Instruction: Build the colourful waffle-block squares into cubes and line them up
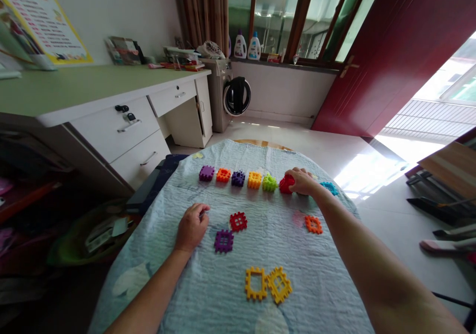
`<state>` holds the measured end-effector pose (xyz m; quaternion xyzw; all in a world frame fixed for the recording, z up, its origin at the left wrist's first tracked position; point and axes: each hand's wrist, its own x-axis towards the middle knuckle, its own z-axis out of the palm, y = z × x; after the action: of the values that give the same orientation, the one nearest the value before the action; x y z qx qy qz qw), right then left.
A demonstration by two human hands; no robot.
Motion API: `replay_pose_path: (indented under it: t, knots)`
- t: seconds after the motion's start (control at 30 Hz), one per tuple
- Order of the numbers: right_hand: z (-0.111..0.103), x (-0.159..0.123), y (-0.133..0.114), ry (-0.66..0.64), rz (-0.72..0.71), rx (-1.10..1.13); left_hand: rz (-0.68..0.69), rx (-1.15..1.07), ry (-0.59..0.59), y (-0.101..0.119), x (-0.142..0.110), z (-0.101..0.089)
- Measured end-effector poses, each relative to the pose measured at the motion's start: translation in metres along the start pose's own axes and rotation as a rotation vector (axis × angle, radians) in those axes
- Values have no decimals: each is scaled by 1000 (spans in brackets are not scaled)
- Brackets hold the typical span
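At the right end of a row of small toothed building-block cubes, my right hand [303,181] is closed, with its thumb and fingers on a red block cube [285,184]. Part of that cube is hidden by the hand. Left of it stand a green cube [269,182], a yellow cube [255,179], a dark purple cube [238,178], an orange cube [223,175] and a purple cube [207,173]. My left hand [191,228] rests on the cloth, fingers curled, with nothing visible in it. Nearest to it lie a flat purple piece [223,241] and a flat red piece [238,221].
Two yellow pieces, a frame [256,294] and a windowed one [279,285], lie near the front. An orange piece [314,224] and blue piece [329,188] lie to the right. The light blue cloth [167,294] covers a round table. A desk [111,83] stands left.
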<state>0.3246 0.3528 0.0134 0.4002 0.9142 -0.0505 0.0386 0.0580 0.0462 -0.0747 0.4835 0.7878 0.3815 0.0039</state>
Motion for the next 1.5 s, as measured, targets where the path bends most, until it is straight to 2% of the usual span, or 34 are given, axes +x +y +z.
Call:
replay_pose_path:
  t: [0.43, 0.5, 0.6, 0.67, 0.73, 0.87, 0.93, 1.03, 1.27, 1.5]
  knots:
    - [10, 0, 4, 18, -1, 8, -17, -1, -4, -1, 0, 1]
    - [7, -7, 2, 83, 19, 31, -23, -2, -5, -1, 0, 1]
    - [4, -29, -8, 263, 42, 110, -30, -2, -9, 0, -1, 1]
    - [8, -52, -22, 372, 11, 200, -25, 2, -15, 1, -1, 0]
    - [20, -76, -41, 409, -63, 322, -21, 13, -23, 2, -1, 0]
    - [58, -114, -86, 298, -145, 561, -18, 40, -33, 5, 0, 0]
    - [75, -122, -104, 245, -160, 617, -11, 48, -32, 5, 0, -1]
    - [88, -123, -118, 208, -153, 611, -1, 60, -21, 6, -1, 0]
    - [89, -119, -126, 208, -80, 558, 16, 111, -14, 7, -1, 1]
    - [78, -100, -162, 78, -281, 479, 3, 99, -16, 5, -2, 2]
